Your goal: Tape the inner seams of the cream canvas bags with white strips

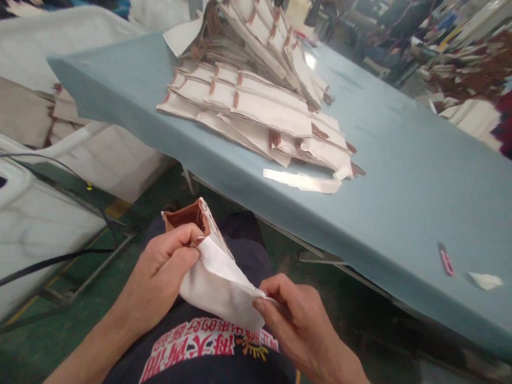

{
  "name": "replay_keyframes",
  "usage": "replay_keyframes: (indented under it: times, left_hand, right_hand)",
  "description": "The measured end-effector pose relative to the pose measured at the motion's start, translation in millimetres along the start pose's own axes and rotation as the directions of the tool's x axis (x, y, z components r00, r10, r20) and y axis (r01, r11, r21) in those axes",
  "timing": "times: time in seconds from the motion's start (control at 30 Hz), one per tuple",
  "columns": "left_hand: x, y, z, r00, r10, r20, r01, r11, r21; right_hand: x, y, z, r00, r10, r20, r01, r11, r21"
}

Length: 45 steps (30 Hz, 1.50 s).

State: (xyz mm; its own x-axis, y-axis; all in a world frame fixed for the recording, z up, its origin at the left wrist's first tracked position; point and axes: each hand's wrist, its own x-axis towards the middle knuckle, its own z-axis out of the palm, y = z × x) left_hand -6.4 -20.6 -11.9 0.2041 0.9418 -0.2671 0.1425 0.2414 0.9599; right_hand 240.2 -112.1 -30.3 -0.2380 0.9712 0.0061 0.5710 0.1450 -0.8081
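A white fabric piece with a brown-lined open end, like a small bag or pouch [222, 302], is held in front of my body. My left hand [167, 274] pinches its upper edge beside the brown opening. With thumb and forefinger my right hand [290, 309] grips the lower right end, so the white edge is stretched between both hands. Behind my hands, the dark apron [199, 377] with pink lettering shows. On the table lie stacked white pieces with brown edges [271, 106], much like the one I hold.
The blue-covered table [415, 204] runs diagonally on the right. On it are white strips [301, 180], a pink-handled cutter [446, 260] and a white scrap [485, 280]. White bins [105, 161] with fabric pieces stand at left, near a black cable [46, 268].
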Motion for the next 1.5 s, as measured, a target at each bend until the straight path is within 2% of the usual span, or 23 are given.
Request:
replay_keyframes:
  times: [0.07,0.17,0.23,0.33,0.47,0.57,0.63,0.7,0.77,0.83,0.9,0.97,1.03,1.1,1.2,1.3,1.4,1.5]
  left_hand:
    - [0,0,-1.2,1.000,-0.017,0.001,0.017,1.000,-0.009]
    - [0,-3,-3.3,0.999,-0.049,-0.006,0.049,0.998,-0.025]
    - [2,-6,-3.4,0.996,-0.079,-0.041,0.077,0.996,-0.040]
    - [6,-10,-0.2,0.987,-0.126,-0.100,0.119,0.990,-0.073]
    - [8,-6,5.1,0.988,-0.129,-0.088,0.123,0.990,-0.065]
    - [4,4,3.5,0.993,-0.074,-0.096,0.072,0.997,-0.030]
    - [-1,8,1.0,0.997,0.009,-0.074,-0.008,1.000,0.016]
    - [-5,8,-0.5,0.993,0.109,-0.032,-0.107,0.992,0.065]
    - [-8,7,-0.2,0.982,0.187,-0.023,-0.183,0.977,0.108]
    - [-9,7,1.1,0.977,0.210,-0.019,-0.205,0.967,0.154]
    - [-8,10,2.2,0.980,0.200,-0.008,-0.195,0.963,0.184]
    - [-7,14,2.3,0.986,0.166,-0.001,-0.164,0.970,0.179]
    - [-7,14,1.0,0.991,0.133,-0.022,-0.128,0.980,0.152]
    - [-6,9,-1.5,0.996,0.075,-0.044,-0.070,0.992,0.109]
    - [-5,-7,-6.2,0.995,-0.042,-0.089,0.041,0.999,-0.006]
    - [-1,-22,-9.6,0.986,-0.113,-0.124,0.104,0.992,-0.073]
    - [5,-26,-11.3,0.983,-0.126,-0.130,0.116,0.990,-0.084]
    - [9,-17,-13.2,0.994,-0.068,-0.085,0.065,0.997,-0.029]
  right_hand:
    - [-10,8,9,0.985,-0.150,-0.088,0.129,0.970,-0.204]
    - [-24,24,25,0.929,-0.339,-0.150,0.227,0.839,-0.494]
    - [-37,37,34,0.907,-0.389,-0.163,0.234,0.785,-0.574]
    - [-58,57,44,0.898,-0.379,-0.222,0.183,0.783,-0.595]
    - [-78,90,53,0.893,-0.275,-0.357,0.049,0.846,-0.531]
    - [-87,112,53,0.881,-0.022,-0.473,-0.147,0.937,-0.316]
    - [-88,119,44,0.835,0.169,-0.524,-0.286,0.946,-0.151]
    - [-80,117,29,0.794,0.269,-0.545,-0.350,0.936,-0.048]
    - [-64,103,13,0.786,0.288,-0.547,-0.338,0.941,0.009]
    - [-39,82,-1,0.803,0.208,-0.559,-0.247,0.969,0.006]
    - [-12,56,-7,0.859,0.011,-0.511,-0.049,0.997,-0.060]
    - [14,33,-5,0.895,-0.208,-0.394,0.175,0.977,-0.120]
    - [34,17,3,0.881,-0.401,-0.252,0.372,0.915,-0.154]
    - [44,12,13,0.849,-0.505,-0.157,0.467,0.855,-0.225]
    - [40,20,22,0.830,-0.534,-0.162,0.457,0.817,-0.352]
    - [16,38,29,0.844,-0.497,-0.201,0.392,0.829,-0.399]
    - [-18,56,35,0.885,-0.426,-0.188,0.337,0.865,-0.372]
    - [-48,73,34,0.916,-0.345,-0.204,0.257,0.897,-0.360]
